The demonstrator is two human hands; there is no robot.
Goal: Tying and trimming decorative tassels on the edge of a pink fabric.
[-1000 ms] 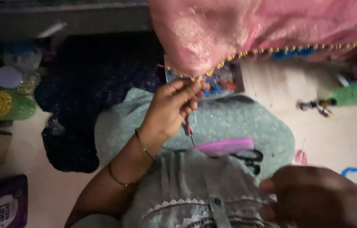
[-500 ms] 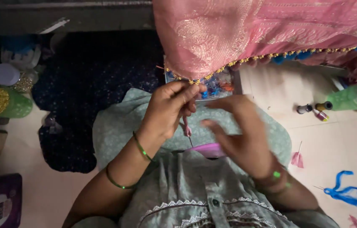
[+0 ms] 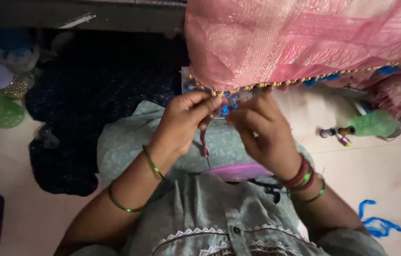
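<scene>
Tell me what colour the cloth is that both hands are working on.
Pink cloth with a woven sheen and a gold-beaded edge, seen in the head view.

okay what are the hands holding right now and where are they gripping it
Both hands, left hand and right hand, pinch the beaded lower edge of the pink fabric. The left also holds a thin pink tool by its upper end.

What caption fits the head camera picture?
Two hands, left hand and right hand, work the beaded edge of pink patterned fabric.
</scene>
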